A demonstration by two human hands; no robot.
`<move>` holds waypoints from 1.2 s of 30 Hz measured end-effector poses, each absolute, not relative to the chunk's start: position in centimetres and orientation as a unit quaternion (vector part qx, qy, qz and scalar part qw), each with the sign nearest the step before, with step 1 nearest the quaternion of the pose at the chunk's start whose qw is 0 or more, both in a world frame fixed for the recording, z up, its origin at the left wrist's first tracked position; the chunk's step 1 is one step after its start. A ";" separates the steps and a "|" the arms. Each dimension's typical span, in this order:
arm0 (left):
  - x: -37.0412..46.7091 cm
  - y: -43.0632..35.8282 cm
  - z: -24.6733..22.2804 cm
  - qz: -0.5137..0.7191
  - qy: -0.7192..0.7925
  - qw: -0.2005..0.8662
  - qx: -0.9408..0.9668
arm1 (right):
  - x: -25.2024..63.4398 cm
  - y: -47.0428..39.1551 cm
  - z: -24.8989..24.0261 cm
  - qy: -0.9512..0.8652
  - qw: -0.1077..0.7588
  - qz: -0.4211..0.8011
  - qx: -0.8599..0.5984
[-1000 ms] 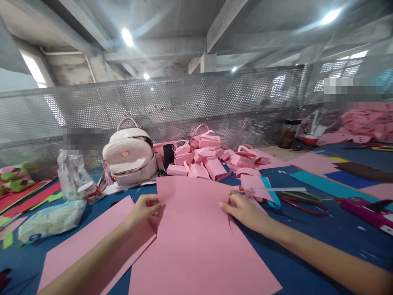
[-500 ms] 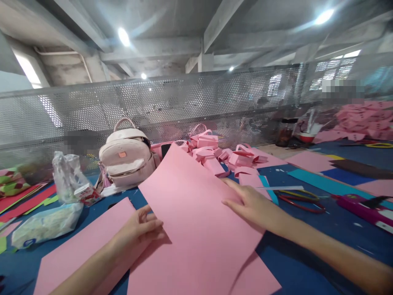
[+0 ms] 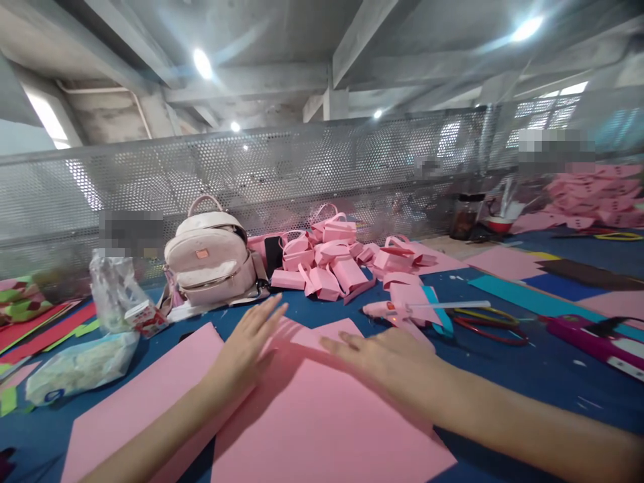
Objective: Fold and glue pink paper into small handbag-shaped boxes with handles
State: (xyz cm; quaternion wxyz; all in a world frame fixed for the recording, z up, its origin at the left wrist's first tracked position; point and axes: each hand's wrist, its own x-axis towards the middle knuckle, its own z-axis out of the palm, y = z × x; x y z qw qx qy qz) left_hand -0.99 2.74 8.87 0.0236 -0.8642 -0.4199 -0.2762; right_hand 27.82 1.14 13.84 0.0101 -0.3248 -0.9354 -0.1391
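Observation:
Two pink sheets overlap on the blue table in front of me, and the upper pink sheet [image 3: 322, 422] now lies nearly flat. My left hand [image 3: 251, 339] is at its far left edge, fingers stretched out. My right hand [image 3: 385, 355] rests along its far right edge, palm down with the fingers extended. Another pink sheet [image 3: 145, 396] lies to the left, partly under my left forearm. Just beyond my right hand is a pink glue gun [image 3: 385, 310] with a clear glue stick [image 3: 447, 305] in its back end.
Small pink baskets [image 3: 335, 258] are heaped at the back, beside a pale backpack [image 3: 208, 251]. Plastic bags [image 3: 83, 369] lie at left. To the right are red-handled scissors [image 3: 493, 332], coloured strips and a magenta tool [image 3: 594, 345]. A perforated metal panel [image 3: 302, 161] stands behind.
The raised pink sheet has been lowered onto the sheet beneath. My left hand moved forward and its fingers straightened; my right hand came down, uncovering the glue gun and baskets.

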 end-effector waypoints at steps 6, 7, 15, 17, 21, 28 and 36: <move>1.8 3.8 8.0 -0.093 -0.350 0.051 -0.931 | 27.9 -0.7 14.2 -0.965 0.028 0.040 -0.259; 1.9 3.9 7.9 -0.082 -0.341 0.036 -0.936 | 28.0 -0.8 14.5 -0.963 0.029 0.085 -0.256; 1.6 4.8 8.4 -0.066 -0.307 -0.044 -0.948 | 29.0 -1.5 14.6 -0.928 -0.002 0.240 -0.283; 1.4 4.9 9.0 -0.073 -0.300 -0.058 -0.949 | 29.3 -2.1 14.0 -0.939 0.037 0.226 -0.257; 0.8 5.3 10.1 -0.089 -0.295 -0.069 -0.949 | 30.3 -2.6 13.0 -0.949 0.081 0.191 -0.237; 0.6 6.5 10.2 -0.119 -0.317 0.010 -0.941 | 31.4 -1.9 13.4 -0.919 0.037 0.207 -0.335; 0.3 6.1 13.5 -0.196 -0.340 0.087 -0.915 | 31.7 -1.3 13.7 -0.925 0.183 0.067 -0.325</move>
